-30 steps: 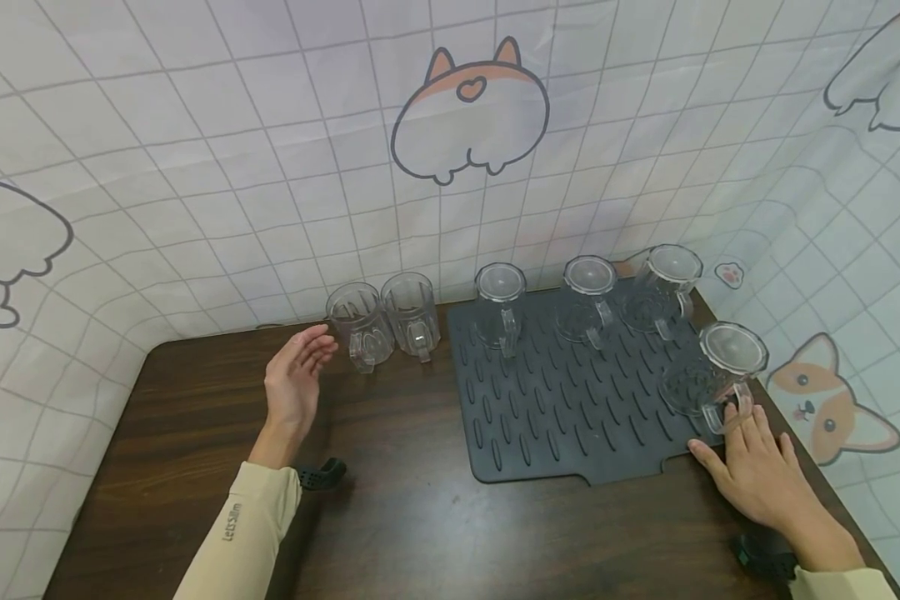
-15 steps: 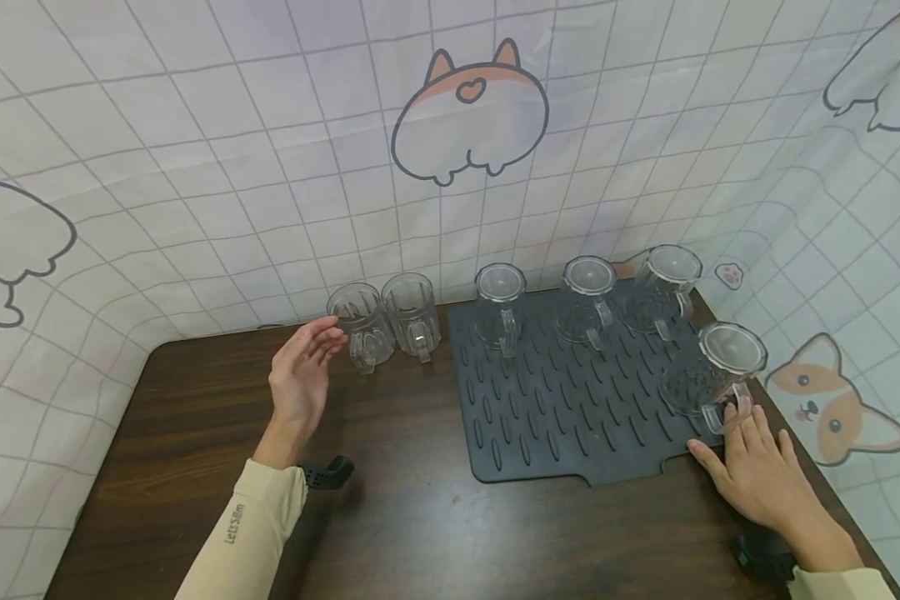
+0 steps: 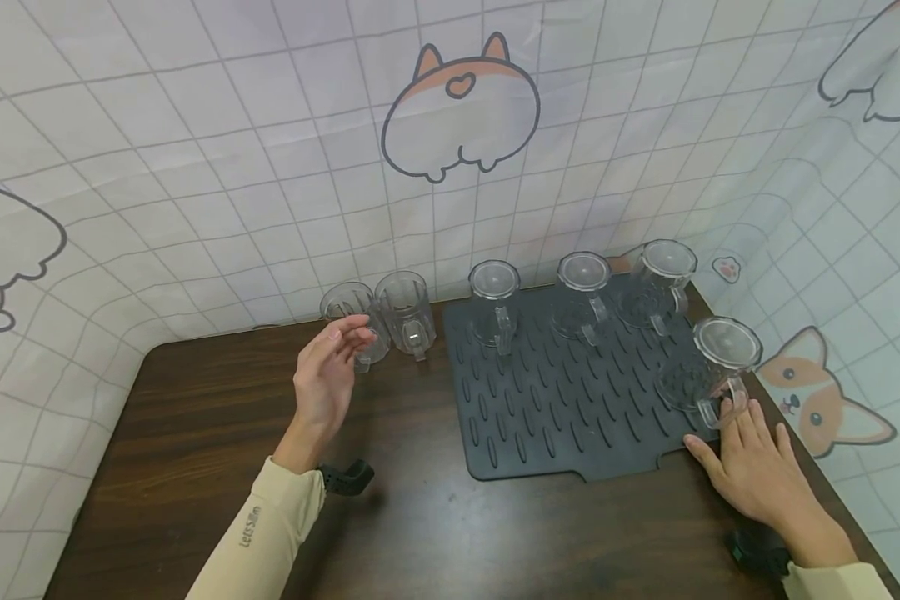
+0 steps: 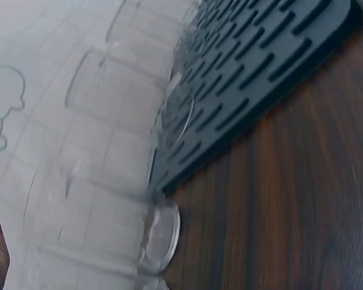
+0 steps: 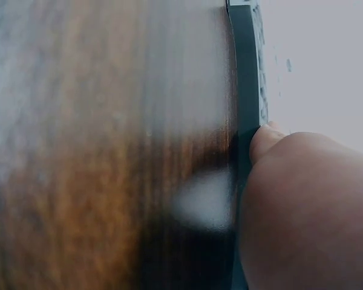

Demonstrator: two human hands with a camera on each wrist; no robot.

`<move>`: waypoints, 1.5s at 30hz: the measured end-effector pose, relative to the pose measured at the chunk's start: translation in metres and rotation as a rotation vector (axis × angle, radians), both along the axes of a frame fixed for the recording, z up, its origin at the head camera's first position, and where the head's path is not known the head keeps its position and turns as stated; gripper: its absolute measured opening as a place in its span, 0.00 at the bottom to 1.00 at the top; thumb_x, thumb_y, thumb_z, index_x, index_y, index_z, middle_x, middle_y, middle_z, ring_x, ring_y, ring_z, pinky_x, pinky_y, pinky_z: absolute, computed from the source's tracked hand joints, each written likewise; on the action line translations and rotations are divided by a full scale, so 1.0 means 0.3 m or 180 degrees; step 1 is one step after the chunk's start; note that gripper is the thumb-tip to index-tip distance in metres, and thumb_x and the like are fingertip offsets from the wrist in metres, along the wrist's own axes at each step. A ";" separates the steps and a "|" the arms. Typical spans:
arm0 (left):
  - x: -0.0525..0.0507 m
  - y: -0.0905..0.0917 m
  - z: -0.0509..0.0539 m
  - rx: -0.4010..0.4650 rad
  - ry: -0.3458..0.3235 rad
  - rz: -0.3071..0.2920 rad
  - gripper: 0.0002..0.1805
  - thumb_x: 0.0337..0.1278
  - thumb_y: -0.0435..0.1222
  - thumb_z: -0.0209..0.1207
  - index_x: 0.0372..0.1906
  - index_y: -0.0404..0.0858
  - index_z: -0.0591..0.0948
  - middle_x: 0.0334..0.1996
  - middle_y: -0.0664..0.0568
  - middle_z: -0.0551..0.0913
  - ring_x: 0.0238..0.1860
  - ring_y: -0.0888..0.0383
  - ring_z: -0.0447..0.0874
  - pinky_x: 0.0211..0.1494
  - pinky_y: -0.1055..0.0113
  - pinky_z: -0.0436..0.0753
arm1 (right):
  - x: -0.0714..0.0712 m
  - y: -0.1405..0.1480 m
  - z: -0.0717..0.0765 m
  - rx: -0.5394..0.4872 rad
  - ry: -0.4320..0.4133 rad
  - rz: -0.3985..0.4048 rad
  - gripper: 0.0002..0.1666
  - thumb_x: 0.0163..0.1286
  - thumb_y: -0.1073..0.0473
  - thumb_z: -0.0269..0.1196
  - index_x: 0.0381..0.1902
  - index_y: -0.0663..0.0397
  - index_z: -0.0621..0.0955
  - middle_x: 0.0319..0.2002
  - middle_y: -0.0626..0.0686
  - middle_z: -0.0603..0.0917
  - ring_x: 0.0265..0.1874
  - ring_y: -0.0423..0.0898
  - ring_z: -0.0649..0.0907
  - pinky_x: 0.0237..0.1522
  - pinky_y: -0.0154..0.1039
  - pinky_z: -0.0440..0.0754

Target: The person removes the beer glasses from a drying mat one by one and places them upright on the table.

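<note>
My hands are well apart. My left hand (image 3: 326, 379), left of centre in the frame, has its fingers loosely bent round nothing, in front of the left mug (image 3: 347, 300); I can't tell whether my fingertips touch the glass. My right hand (image 3: 761, 475) lies flat at the lower right, grasping nothing, its fingertips at the handle of the front mug (image 3: 708, 367) and its thumb by the edge of the dark mat (image 3: 528, 425).

In all there are 6 clear mugs: 2 at centre left on the tabletop (image 3: 435, 533), and 4 on the mat at centre right, which look upside down.

The likeliest trouble, I'd judge, is at the left. That mug and the neighbouring mug (image 3: 405, 312) stand so close that a sideways push from my fingers could knock them together and chip a rim. A grip on smooth glass without the handle might slip, too. On the right, if I pressed or slid that hand forward, I could shove the front mug or drag the mat, and the 3 back mugs (image 3: 495, 304) might wobble with it.
</note>
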State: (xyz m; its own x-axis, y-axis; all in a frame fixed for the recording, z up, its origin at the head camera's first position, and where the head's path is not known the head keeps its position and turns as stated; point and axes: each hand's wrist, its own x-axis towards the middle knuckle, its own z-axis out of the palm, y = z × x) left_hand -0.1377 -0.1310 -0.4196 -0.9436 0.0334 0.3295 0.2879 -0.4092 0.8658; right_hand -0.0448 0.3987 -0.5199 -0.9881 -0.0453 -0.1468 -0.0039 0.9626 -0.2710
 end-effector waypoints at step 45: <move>0.087 0.765 -0.171 -0.1461 -0.0440 -0.1997 0.18 0.75 0.33 0.55 0.62 0.28 0.78 0.56 0.27 0.82 0.46 0.76 0.83 0.64 0.64 0.84 | 0.012 -0.001 -0.007 -0.0083 0.0022 -0.0031 0.56 0.83 0.31 0.38 0.76 0.84 0.47 0.78 0.80 0.37 0.80 0.76 0.37 0.70 0.83 0.42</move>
State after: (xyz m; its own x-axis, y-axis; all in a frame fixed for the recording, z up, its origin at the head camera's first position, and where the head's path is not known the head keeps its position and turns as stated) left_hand -0.1114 0.0984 -0.4709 -0.7349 0.6773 0.0348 -0.0011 -0.0525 0.9986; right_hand -0.0412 0.3985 -0.5221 -0.9895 -0.0395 -0.1388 0.0034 0.9552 -0.2961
